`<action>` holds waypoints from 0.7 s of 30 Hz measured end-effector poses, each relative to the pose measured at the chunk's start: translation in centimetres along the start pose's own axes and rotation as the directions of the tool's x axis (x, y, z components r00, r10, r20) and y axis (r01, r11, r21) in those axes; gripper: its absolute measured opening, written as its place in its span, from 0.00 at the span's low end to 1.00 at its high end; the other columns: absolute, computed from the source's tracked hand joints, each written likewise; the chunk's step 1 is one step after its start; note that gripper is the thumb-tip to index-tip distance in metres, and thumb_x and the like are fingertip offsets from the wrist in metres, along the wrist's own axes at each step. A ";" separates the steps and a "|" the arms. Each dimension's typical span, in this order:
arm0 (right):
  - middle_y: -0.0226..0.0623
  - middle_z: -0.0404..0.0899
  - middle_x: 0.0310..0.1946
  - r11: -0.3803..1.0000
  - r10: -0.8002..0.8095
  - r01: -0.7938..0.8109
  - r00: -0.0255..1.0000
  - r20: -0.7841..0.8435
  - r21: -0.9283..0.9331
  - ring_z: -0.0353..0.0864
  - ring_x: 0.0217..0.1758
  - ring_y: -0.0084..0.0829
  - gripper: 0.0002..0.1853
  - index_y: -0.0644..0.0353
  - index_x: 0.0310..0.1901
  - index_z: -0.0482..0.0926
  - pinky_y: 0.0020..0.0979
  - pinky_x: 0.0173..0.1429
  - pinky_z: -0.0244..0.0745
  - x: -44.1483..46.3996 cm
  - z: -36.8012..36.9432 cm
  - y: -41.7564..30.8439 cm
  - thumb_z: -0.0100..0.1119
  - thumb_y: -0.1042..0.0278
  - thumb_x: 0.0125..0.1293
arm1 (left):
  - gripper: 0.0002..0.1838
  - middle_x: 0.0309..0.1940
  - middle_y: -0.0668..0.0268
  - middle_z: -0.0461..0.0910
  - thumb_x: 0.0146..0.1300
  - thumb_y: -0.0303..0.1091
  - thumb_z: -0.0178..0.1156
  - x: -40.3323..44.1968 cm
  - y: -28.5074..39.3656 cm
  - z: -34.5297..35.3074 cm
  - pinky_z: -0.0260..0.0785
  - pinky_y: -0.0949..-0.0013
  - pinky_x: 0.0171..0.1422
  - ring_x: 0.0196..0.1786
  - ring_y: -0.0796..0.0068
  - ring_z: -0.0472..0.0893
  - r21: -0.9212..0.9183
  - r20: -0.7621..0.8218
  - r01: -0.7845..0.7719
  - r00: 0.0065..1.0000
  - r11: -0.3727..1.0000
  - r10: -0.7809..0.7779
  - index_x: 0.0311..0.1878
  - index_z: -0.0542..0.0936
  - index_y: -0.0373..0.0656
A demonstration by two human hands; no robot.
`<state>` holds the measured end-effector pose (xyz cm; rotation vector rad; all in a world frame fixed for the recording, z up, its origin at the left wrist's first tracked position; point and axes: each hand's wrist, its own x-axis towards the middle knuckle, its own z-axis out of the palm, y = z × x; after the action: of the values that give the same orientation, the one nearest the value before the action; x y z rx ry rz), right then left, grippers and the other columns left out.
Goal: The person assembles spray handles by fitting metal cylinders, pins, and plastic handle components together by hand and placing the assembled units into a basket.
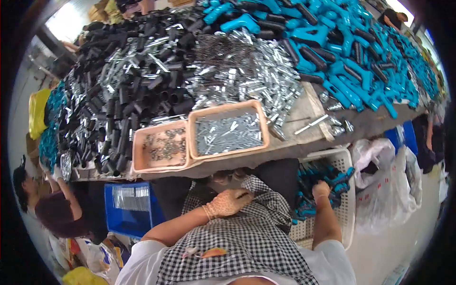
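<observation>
My left hand, in a pale orange glove, rests over the black-and-white checked apron at my lap. Its fingers are curled, and whatever they may hold is hidden. To the right, my right hand reaches down into a white perforated basket, onto teal and black parts. Its fingers are bunched at these parts, but I cannot make out what is between them. On the table edge ahead, one tray has tiny metal pieces and a larger tray has small grey pins.
Heaps of black tubes, silvery metal parts and teal handles cover the table. A blue crate stands below left. White plastic bags lie right of the basket. Another person is at the far left.
</observation>
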<state>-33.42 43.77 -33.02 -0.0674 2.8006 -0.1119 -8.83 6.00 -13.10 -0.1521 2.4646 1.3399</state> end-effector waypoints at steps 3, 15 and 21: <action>0.52 0.87 0.44 0.991 -0.102 0.103 0.995 -0.024 0.086 0.84 0.50 0.54 0.12 0.60 0.40 0.88 0.47 0.59 0.79 -0.7 -1.0 -0.2 0.58 0.64 0.63 | 0.24 0.48 0.49 0.85 0.74 0.53 0.53 -0.5 -0.7 0.3 0.75 0.54 0.58 0.51 0.48 0.85 0.029 -0.046 -0.070 0.996 0.997 0.071 0.59 0.82 0.45; 0.44 0.84 0.38 0.329 -0.334 0.706 0.708 -0.622 0.627 0.82 0.43 0.38 0.08 0.68 0.41 0.83 0.34 0.53 0.77 -13.8 -19.6 -18.3 0.57 0.83 0.63 | 0.15 0.38 0.51 0.86 0.72 0.39 0.58 -5.4 6.7 -13.1 0.78 0.60 0.47 0.42 0.60 0.87 -0.011 -0.573 -0.084 0.817 0.996 0.062 0.49 0.86 0.38; 0.46 0.85 0.36 0.032 -0.778 0.895 0.302 -0.551 0.445 0.86 0.40 0.46 0.10 0.63 0.40 0.85 0.40 0.48 0.80 -18.0 -24.4 -27.8 0.62 0.79 0.56 | 0.11 0.36 0.51 0.86 0.65 0.36 0.59 -2.6 -2.9 -27.3 0.77 0.49 0.48 0.43 0.51 0.86 0.552 -0.693 0.383 0.705 0.741 0.153 0.38 0.86 0.41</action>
<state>-23.64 18.83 -1.82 -1.6269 2.1212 -1.5356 -12.10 -18.44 -0.86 -0.7698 3.3187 0.2202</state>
